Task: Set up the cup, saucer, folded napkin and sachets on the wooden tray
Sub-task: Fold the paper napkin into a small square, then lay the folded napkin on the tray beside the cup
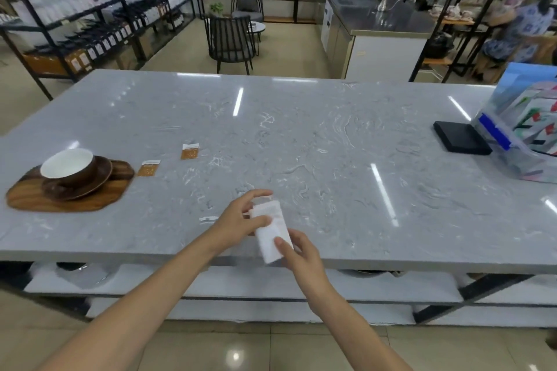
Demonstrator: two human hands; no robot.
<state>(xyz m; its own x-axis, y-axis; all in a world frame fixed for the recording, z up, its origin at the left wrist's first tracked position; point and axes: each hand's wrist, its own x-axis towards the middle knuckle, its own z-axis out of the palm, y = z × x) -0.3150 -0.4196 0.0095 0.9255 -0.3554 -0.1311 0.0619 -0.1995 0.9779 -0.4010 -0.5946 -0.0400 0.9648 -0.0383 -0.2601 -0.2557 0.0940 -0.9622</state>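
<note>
At the lower centre of the frame, near the front edge of the grey marble surface [301,135], both hands worked on the white napkin [271,229]. The left hand [238,223] pinched its far end between thumb and fingers, while the right hand [301,253] gripped the near end, thumb on top. The napkin appeared already folded into a narrow strip, though blur hid its creases.

At the left of the frame sat the wooden tray [99,199], carrying the brown saucer [99,178] with the white-lined cup [67,167] on it. Two brown sachets lay on the surface just right of the tray: the nearer sachet [148,168] close beside it, the farther sachet [190,151] a little further up and right.

To finish the fold well, the edges probably needed lining up and the crease pressing flat against the surface before the carry. The tray's free wood lay mostly on its near and right side, so the napkin would likely fit there, clear of the saucer.
</note>
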